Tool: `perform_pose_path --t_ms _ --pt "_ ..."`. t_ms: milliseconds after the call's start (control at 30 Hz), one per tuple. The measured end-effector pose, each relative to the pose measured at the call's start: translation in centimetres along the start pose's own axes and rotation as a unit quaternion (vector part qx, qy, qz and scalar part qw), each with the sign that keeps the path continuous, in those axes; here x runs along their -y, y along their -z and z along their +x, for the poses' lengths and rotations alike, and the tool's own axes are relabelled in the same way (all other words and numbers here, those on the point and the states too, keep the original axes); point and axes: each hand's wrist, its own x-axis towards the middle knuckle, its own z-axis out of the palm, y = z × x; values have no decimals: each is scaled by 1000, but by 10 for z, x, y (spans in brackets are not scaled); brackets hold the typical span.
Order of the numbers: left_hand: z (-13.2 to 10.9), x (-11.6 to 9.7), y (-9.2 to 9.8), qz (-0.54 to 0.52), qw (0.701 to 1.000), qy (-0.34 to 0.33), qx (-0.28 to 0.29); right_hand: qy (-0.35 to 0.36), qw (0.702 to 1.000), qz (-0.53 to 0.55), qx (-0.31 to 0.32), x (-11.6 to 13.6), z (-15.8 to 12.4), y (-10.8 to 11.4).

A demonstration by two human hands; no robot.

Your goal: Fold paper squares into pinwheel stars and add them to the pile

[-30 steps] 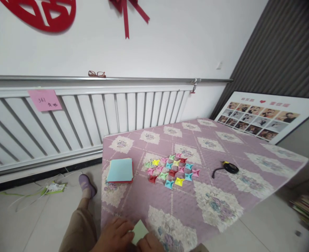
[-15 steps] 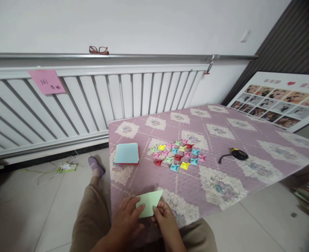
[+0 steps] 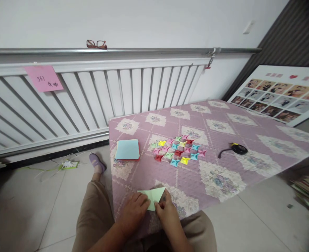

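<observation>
A light green sheet of folding paper [image 3: 157, 193] sits at the near edge of the table, with a crease running down it and a pointed corner at the upper right. My left hand [image 3: 135, 211] lies over its left part, fingers closed together and pressing on it. The thumb and fingers of my right hand [image 3: 167, 210] pinch the lower right edge. Beyond my hands, several small folded paper pieces [image 3: 178, 153] in pink, red, yellow, blue and green lie grouped in rows. To the left is a stack of coloured paper [image 3: 127, 149], pale blue on top.
A purple floral cloth [image 3: 149, 171] covers the table. On its right side lies a black object with a cord-like tail [image 3: 239, 149]. A photo board [image 3: 272, 94] leans at the far right. Glasses [image 3: 96, 44] rest on the pipe above the white radiator [image 3: 138, 89].
My left hand has shifted onto the green paper, its fingers drawn together over the left side. The sheet shows a clearer crease and a changed outline. The whole view has tilted slightly.
</observation>
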Motion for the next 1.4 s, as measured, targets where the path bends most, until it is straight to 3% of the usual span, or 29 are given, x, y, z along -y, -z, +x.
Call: perform_pose_path --t_ms 167,367,500,700,967,1400 --pt "0 0 3 -1 1000 0 3 35 971 -238 -11 1 -4 5" --pt "-1 3 -4 15 1000 -10 -1 186 913 -331 -147 -5 -5 8" --pt "-1 2 -2 -6 1000 -5 0 293 888 -339 -105 -12 -4 3" --pt "2 5 4 -82 995 56 -1 328 906 -260 -68 -20 -12 -1" --pt "8 11 11 -141 985 96 -5 288 932 -211 -60 -11 -22 -2" --pt "31 38 25 -128 975 148 103 279 936 -199 -77 -16 -20 -8"
